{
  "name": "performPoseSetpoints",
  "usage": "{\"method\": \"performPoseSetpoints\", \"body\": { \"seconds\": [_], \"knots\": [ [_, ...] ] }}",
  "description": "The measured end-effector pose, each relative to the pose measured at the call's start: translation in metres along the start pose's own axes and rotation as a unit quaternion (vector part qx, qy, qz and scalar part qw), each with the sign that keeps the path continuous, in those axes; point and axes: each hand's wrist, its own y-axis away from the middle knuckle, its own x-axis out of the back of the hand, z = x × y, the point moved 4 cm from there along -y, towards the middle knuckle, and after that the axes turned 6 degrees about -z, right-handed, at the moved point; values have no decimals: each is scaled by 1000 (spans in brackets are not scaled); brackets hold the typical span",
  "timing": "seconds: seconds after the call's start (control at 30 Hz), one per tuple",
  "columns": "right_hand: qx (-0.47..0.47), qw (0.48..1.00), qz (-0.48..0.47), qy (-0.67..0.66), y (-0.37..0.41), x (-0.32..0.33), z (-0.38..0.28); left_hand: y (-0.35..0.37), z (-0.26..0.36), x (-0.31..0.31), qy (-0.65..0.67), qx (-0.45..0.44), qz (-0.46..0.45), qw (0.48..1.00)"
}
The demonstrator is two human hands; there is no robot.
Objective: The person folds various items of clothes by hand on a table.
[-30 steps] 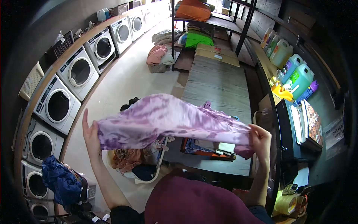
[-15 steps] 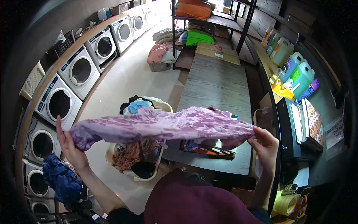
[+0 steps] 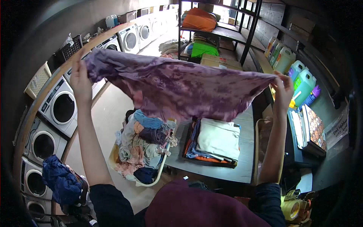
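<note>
A purple tie-dye garment [image 3: 185,85] is stretched wide in the air between my two hands, its lower edge hanging loose. My left hand [image 3: 81,77] grips its left end, the fingers partly hidden by cloth. At the other end, my right hand [image 3: 283,87] pinches a corner between thumb and fingers. Below it stands a laundry basket [image 3: 163,170] heaped with mixed clothes [image 3: 141,145]. To the right of the basket, a stack of folded clothes [image 3: 218,139] with a pale piece on top lies on the grey table [image 3: 246,151].
Washing machines [image 3: 62,108] line the left wall. A blue bag [image 3: 62,179] sits at lower left. Ahead is a black shelf rack [image 3: 247,36] with bundled textiles. Detergent jugs [image 3: 303,83] and upright books [image 3: 314,126] are on the right, with tape rolls [image 3: 291,210] lower down.
Both hands have risen and carried the garment up and away from me. It now hangs more spread out, and the basket's clothes and the folded stack show more fully beneath it.
</note>
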Motion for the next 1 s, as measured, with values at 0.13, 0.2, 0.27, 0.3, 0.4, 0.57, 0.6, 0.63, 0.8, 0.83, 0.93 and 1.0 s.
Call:
{"method": "performPoseSetpoints", "body": {
  "seconds": [0.13,0.2,0.27,0.3,0.4,0.57,0.6,0.63,0.8,0.83,0.93,1.0],
  "knots": [
    [1,999,-33,-23,81,-50,6,23,39,-10,8,-79,30,996],
    [7,968,-211,137,129,-81,33,31,42,-4,-8,-86,19,996],
    [136,932,-267,203,128,-80,44,30,42,12,-53,-82,15,995],
    [84,946,-246,194,120,-72,29,31,43,20,-21,-79,20,996],
    [16,976,-205,72,95,-27,20,39,34,54,-83,-64,81,991],
    [-29,973,-199,115,104,-21,28,53,-4,61,-129,-27,61,989],
    [-99,975,-197,35,112,-35,20,52,-4,57,-176,-31,63,982],
    [-102,977,-187,9,116,-43,25,52,-4,53,-218,-51,80,971],
    [-201,958,-203,-29,141,-73,52,39,-22,50,-329,21,70,942],
    [-177,944,-277,26,146,-78,46,36,-36,54,-354,60,48,932],
    [-41,802,-514,302,154,-95,29,25,-99,70,-371,99,-26,923],
    [28,663,-586,465,151,-96,79,16,-127,66,-388,96,-66,914]
  ]
}}
